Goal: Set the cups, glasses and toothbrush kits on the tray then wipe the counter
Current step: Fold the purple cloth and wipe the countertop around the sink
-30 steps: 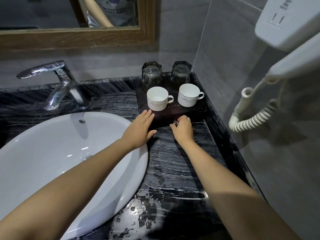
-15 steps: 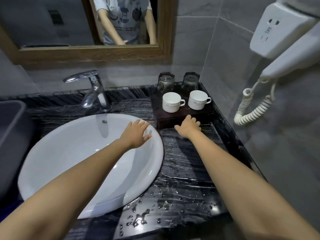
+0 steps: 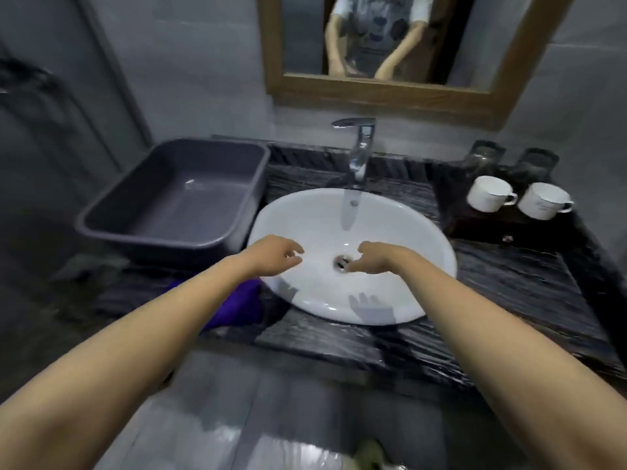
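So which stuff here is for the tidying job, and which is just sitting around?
For the job:
cups
glasses
tray
counter
purple cloth, probably for wiping

Just there:
sink
tap
grey tub
mirror

Both hands hover empty above the sink: left, right.

Basin (image 3: 390,232): glossy white ceramic, smooth. Faucet (image 3: 359,154): polished chrome metal. Counter (image 3: 515,283): dark veined stone, ridged-looking, slight sheen. Tub (image 3: 101,222): matt grey plastic. Mirror frame (image 3: 373,96): wood, matt. Two cups (image 3: 488,193): glossy white ceramic. Tray (image 3: 481,228): dark wood-like. Purple cloth (image 3: 241,300): soft fabric.
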A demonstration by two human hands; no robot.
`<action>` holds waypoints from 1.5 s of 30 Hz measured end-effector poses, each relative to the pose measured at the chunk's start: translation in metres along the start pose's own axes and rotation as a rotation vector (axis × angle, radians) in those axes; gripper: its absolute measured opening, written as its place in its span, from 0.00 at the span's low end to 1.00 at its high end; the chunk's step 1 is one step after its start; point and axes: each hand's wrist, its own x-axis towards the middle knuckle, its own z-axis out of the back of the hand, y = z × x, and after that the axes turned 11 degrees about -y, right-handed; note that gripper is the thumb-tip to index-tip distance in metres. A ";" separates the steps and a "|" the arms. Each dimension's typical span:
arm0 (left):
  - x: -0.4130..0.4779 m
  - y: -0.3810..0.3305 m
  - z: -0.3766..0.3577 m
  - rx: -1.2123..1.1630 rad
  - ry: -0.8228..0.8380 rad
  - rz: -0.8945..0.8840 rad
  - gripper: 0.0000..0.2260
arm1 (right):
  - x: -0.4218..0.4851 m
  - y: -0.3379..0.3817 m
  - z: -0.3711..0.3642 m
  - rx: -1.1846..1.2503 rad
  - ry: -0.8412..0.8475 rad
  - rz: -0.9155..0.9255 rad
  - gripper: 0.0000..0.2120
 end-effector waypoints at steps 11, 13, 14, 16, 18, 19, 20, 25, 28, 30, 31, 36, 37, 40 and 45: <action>-0.109 0.131 0.013 -0.004 -0.075 0.329 0.18 | 0.001 0.164 -0.047 -0.063 0.052 0.429 0.20; -0.119 0.145 0.003 0.010 -0.099 0.397 0.21 | 0.009 0.175 -0.066 -0.063 0.045 0.459 0.23; -0.122 0.150 -0.003 0.014 -0.102 0.422 0.23 | 0.013 0.179 -0.077 -0.080 0.033 0.468 0.25; -0.128 0.156 -0.014 -0.009 -0.091 0.455 0.25 | 0.019 0.182 -0.100 -0.113 0.001 0.467 0.26; -0.131 0.159 -0.025 -0.053 -0.114 0.491 0.25 | 0.020 0.182 -0.119 -0.119 -0.050 0.482 0.24; -0.131 0.160 -0.030 -0.075 -0.151 0.510 0.25 | 0.020 0.182 -0.127 -0.113 -0.099 0.498 0.22; -0.131 0.162 -0.034 -0.094 -0.202 0.531 0.25 | 0.019 0.180 -0.132 -0.100 -0.163 0.512 0.20; -0.121 0.163 -0.040 -0.088 -0.344 0.605 0.29 | 0.021 0.177 -0.142 -0.084 -0.349 0.530 0.16; -0.111 0.166 -0.037 -0.048 -0.264 0.593 0.30 | 0.028 0.178 -0.142 -0.105 -0.412 0.532 0.18; -0.105 0.170 -0.036 -0.037 -0.261 0.593 0.29 | 0.033 0.181 -0.143 -0.097 -0.409 0.530 0.19; -0.103 0.173 -0.035 -0.045 -0.265 0.596 0.30 | 0.035 0.182 -0.144 -0.091 -0.387 0.530 0.20; -0.098 0.180 -0.032 -0.152 -0.335 0.568 0.22 | 0.039 0.185 -0.145 -0.048 -0.376 0.524 0.18; -0.098 0.180 -0.032 -0.165 -0.368 0.552 0.19 | 0.038 0.184 -0.146 -0.033 -0.403 0.518 0.18; -0.098 0.177 -0.035 -0.162 -0.421 0.510 0.14 | 0.035 0.181 -0.150 -0.032 -0.391 0.491 0.17; -0.098 0.171 -0.036 -0.132 -0.486 0.486 0.05 | 0.035 0.177 -0.145 -0.075 -0.262 0.462 0.17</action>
